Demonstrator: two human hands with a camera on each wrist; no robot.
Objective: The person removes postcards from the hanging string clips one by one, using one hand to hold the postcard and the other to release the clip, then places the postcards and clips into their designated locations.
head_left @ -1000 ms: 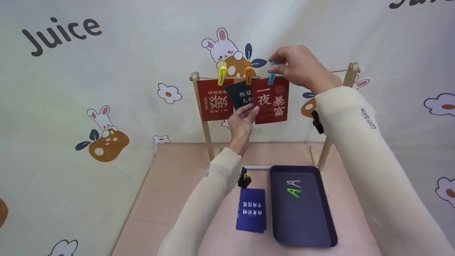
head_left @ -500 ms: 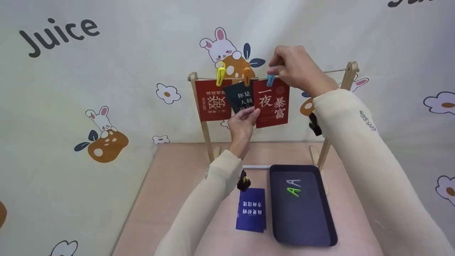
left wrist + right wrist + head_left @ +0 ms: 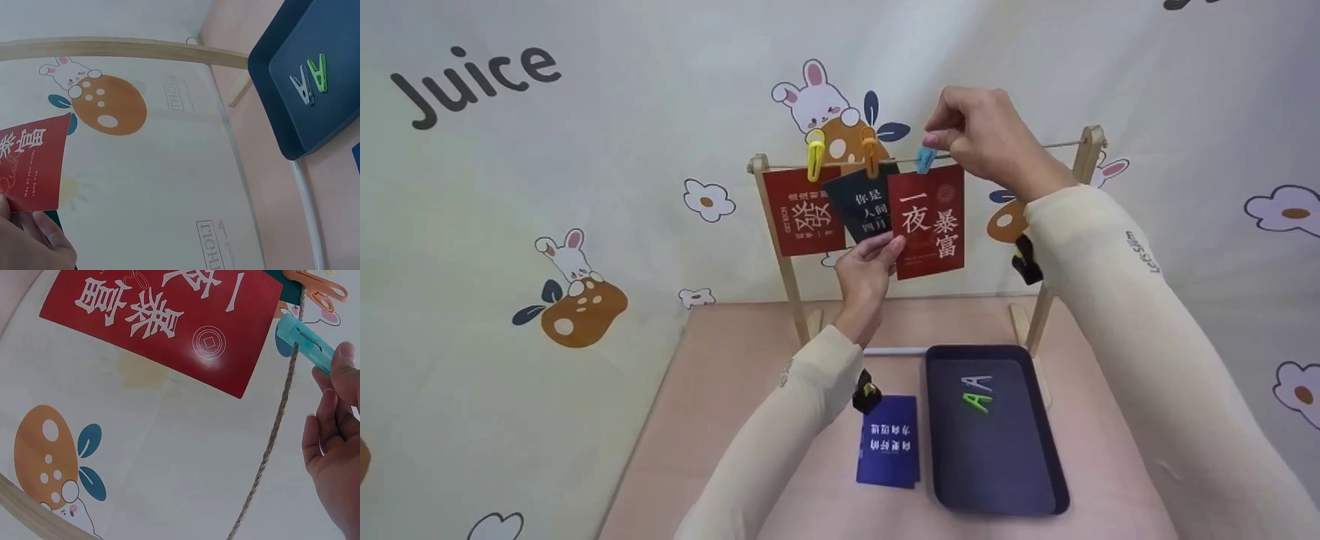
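Note:
My left hand (image 3: 861,281) pinches the lower left edge of a red card (image 3: 931,221) with white characters. Thumb and fingers of my right hand (image 3: 990,135) pinch a light blue clothespin (image 3: 925,159) at the rope. In the right wrist view, the clothespin (image 3: 306,342) straddles the rope (image 3: 281,413), and the card's (image 3: 225,343) upper edge lies apart from the rope. To the left hang another red card (image 3: 802,225) under a yellow clothespin (image 3: 815,159) and a tilted dark green card (image 3: 859,202) under an orange clothespin (image 3: 871,156).
Wooden posts (image 3: 789,292) hold the rope at both ends. A dark tray (image 3: 997,465) on the pink table (image 3: 720,390) bears a green clothespin (image 3: 977,403) and a pale grey clothespin (image 3: 978,383). Blue cards (image 3: 887,450) lie left of the tray. Printed cloth (image 3: 615,150) hangs behind.
The red card in my left hand has dropped slightly, its top edge now below the rope. My right hand has tilted the blue clothespin a little. The head view has shifted slightly.

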